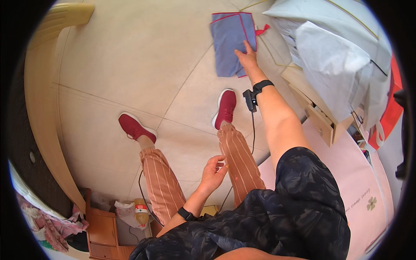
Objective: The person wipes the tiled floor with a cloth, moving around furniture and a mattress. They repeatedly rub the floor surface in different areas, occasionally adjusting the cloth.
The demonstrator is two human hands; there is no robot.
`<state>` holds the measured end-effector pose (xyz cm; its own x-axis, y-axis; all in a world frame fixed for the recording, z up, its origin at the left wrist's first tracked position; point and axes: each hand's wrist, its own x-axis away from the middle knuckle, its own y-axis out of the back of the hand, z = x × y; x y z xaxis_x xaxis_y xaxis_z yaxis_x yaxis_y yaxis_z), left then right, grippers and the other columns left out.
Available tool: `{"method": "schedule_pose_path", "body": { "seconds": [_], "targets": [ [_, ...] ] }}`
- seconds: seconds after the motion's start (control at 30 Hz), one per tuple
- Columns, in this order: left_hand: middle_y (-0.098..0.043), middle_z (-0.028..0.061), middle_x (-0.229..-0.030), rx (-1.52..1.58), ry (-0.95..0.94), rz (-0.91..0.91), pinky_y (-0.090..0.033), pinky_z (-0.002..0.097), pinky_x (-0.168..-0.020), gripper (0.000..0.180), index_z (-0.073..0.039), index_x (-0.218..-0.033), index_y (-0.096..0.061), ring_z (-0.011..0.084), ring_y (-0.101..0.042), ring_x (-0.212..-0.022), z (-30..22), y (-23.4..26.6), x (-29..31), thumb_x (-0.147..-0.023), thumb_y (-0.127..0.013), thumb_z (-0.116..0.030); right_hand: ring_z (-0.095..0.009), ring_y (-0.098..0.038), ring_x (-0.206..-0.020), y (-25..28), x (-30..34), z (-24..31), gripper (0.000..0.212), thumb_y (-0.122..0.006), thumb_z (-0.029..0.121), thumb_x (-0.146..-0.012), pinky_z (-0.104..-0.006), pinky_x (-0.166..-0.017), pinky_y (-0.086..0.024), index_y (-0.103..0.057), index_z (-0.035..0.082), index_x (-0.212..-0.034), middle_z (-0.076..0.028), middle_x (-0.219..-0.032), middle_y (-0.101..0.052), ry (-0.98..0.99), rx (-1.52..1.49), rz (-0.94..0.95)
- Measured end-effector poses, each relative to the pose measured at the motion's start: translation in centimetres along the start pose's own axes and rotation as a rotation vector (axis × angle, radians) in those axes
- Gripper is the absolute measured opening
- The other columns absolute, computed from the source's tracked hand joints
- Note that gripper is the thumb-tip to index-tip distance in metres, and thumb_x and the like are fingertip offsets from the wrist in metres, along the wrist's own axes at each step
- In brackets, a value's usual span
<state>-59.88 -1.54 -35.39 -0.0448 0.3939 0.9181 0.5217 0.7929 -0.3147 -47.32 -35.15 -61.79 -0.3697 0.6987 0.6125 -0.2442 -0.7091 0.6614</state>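
My right hand (248, 60) reaches far forward, thumb and index finger spread on the lower right part of a folded blue-grey cloth (227, 41). The cloth has red edging and appears to lie flat on the floor. A red strip (262, 30) sticks out at its right side. The other fingers of that hand are partly hidden, and no grip on the cloth shows. My left hand (212, 175) hovers beside my right trouser leg, fingers loosely bent and a little apart, with nothing visible in it.
Pale floor tiles (130, 56) lie around my feet in red shoes (225, 108). At right stand a pale wooden drawer unit (318, 121), a white bag (329, 56) and pink bedding (346, 186). A bottle (141, 212) and brown cabinet (102, 229) are at lower left. A curved wooden frame (45, 99) borders the left.
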Motion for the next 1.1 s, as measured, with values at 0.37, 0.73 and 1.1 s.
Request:
{"method": "schedule_pose_path", "body": {
  "seconds": [0.37, 0.73, 1.1],
  "targets": [
    [-0.063, 0.0052, -0.120, 0.760, 0.209, -0.031, -0.046, 0.0310, -0.091, 0.022, -0.008, -0.123, -0.056, 0.0150, -0.061, -0.102, -3.2, 4.1, -0.2, -0.102, -0.053, -0.017, -0.056, -0.004, -0.144, -16.5, -1.7, 17.2, 0.065, -0.053, 0.053, -0.091, -0.0672, -0.113, -0.020, -0.030, 0.047, -0.152, -0.018, -0.165, -0.002, 0.133, 0.375, -0.101],
    [-0.065, 0.0038, -0.106, 0.945, 0.174, 0.016, -0.049, 0.0262, -0.082, 0.016, -0.006, -0.115, -0.058, 0.0113, -0.062, -0.092, -5.7, 4.1, 0.1, -0.101, -0.054, -0.013, -0.028, -0.054, -0.113, -24.4, 15.7, 9.5, 0.053, -0.059, -0.008, -0.077, -0.0419, -0.091, -0.046, -0.074, 0.028, -0.112, -0.002, -0.124, -0.057, 1.069, 0.449, 0.547],
    [-0.065, 0.0014, -0.105, 1.047, 0.136, 0.088, -0.048, 0.0236, -0.079, 0.018, -0.008, -0.118, -0.058, 0.0086, -0.061, -0.089, -6.2, 6.8, 1.8, -0.102, -0.053, -0.015, -0.042, -0.040, -0.133, -25.3, 2.7, 26.7, 0.056, -0.057, 0.029, -0.087, -0.0470, -0.111, -0.035, -0.051, 0.032, -0.142, -0.018, -0.150, -0.035, 0.433, 0.529, -0.037]
  ]
}}
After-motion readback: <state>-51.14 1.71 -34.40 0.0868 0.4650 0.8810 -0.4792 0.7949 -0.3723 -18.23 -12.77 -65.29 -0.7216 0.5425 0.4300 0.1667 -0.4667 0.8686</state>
